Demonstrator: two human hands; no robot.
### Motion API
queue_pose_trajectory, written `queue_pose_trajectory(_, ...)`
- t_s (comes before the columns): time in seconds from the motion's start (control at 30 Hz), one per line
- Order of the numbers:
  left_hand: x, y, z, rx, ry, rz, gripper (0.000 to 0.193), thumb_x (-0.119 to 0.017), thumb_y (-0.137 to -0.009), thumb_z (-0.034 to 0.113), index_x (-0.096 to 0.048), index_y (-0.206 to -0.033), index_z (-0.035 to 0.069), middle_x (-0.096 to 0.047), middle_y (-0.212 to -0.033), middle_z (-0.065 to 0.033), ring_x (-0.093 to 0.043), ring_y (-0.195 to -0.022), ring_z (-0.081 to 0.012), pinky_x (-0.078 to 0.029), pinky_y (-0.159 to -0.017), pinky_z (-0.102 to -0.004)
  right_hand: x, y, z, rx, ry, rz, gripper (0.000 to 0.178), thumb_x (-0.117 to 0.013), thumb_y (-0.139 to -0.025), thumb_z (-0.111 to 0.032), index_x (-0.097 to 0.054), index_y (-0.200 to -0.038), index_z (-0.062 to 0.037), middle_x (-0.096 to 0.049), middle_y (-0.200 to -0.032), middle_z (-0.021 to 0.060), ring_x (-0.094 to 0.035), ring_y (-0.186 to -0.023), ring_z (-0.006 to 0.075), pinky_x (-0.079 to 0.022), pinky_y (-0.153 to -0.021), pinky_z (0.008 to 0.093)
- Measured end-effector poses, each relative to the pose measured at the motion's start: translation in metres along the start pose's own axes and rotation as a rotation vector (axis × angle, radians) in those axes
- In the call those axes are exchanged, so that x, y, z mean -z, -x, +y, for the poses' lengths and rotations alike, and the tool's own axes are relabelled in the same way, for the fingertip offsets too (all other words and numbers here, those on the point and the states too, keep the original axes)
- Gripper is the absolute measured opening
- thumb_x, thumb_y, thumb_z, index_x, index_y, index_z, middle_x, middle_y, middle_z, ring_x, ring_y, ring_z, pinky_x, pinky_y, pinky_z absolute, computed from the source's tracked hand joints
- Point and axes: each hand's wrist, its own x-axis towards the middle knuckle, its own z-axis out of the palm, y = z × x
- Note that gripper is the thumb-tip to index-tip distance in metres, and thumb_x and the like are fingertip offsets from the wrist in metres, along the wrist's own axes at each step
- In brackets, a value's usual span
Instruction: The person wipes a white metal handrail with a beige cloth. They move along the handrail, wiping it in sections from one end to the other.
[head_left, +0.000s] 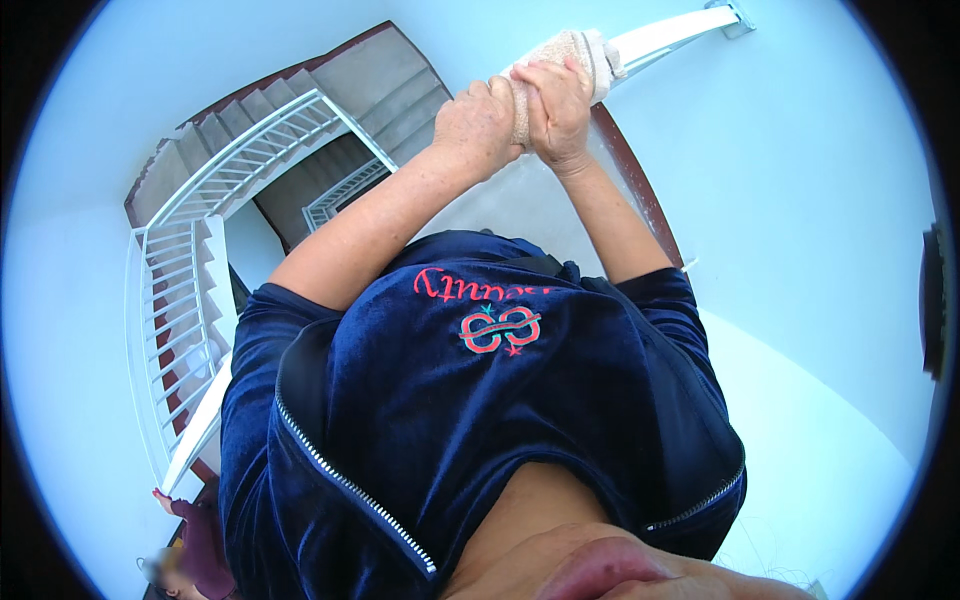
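Both my hands are closed on a rolled beige towel [560,48] with a whitish striped end. My left hand [478,120] grips its nearer left part, fingers wrapped round it. Beside it, my right hand [556,105] clasps the towel farther right, its fingers curled over the cloth. Just beyond the towel's far end runs a white bar [670,35], fixed to the wall by a bracket [740,18]. Whether the towel wraps this bar or only lies against it, I cannot tell.
A white stair railing [165,330] curves down on the left, with grey steps [235,115] behind it. A pale blue wall [800,200] with a dark red skirting [640,185] rises at right. At lower left, another person in a maroon sleeve [203,545] is near the railing.
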Motion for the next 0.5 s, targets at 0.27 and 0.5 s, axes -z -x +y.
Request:
queue_pose_trajectory(0.27, 0.010, -0.050, 0.028, 0.020, 0.108, -0.080, 0.062, -0.076, -0.078, 0.032, -0.051, -0.122, -0.002, -0.065, -0.110, -0.0257, -0.069, -0.098, -0.0410, -0.058, -0.081, -0.0482, 0.013, -0.016, 0.044, -0.040, -0.023, 0.037, 0.017, -0.060, -0.089, -0.014, -0.072, -0.102, -0.0122, -0.072, -0.101, 0.0035, -0.065, -0.100, 0.0233, -0.037, -0.107, 0.0483)
queue_pose_trajectory(0.5, -0.008, -0.020, 0.026, 0.042, 0.023, -0.029, 0.051, -0.070, -0.083, 0.021, -0.046, -0.122, -0.002, -0.062, -0.103, -0.0254, -0.069, -0.090, -0.0415, -0.057, -0.074, -0.0502, 0.006, 0.014, 0.017, -0.059, -0.012, 0.022, 0.019, -0.061, -0.086, -0.019, -0.072, -0.101, -0.0145, -0.069, -0.100, 0.0013, -0.062, -0.102, 0.0226, -0.036, -0.105, 0.0462)
